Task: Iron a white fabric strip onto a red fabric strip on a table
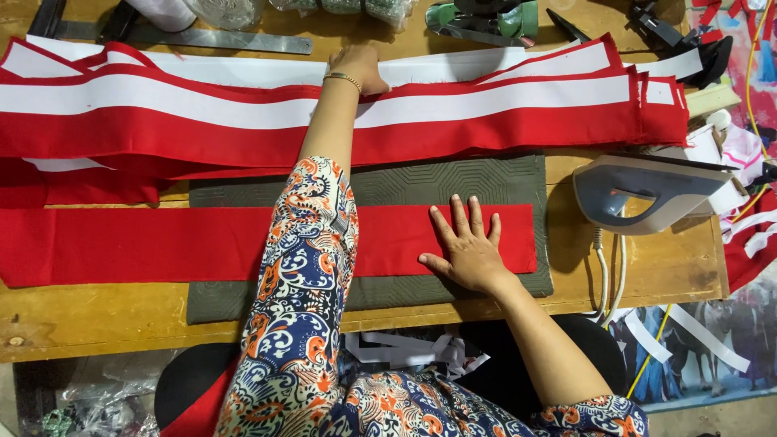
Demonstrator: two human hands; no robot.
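Observation:
A long red fabric strip [146,243] lies flat across a dark green quilted pad [453,182] on the wooden table. My right hand [467,243] presses flat on the strip's right end, fingers spread. My left hand [361,66] reaches far across the table and rests on a white strip [486,69] at the back of a pile of red and white fabric strips [162,121]. A thin bracelet sits on that wrist. Whether the left fingers pinch the cloth I cannot tell.
A grey electric iron [647,190] stands at the right, its cords hanging over the table's front edge. A metal ruler [202,37], scissors [566,24] and green tools lie along the far edge. White paper scraps lie below the table's front edge.

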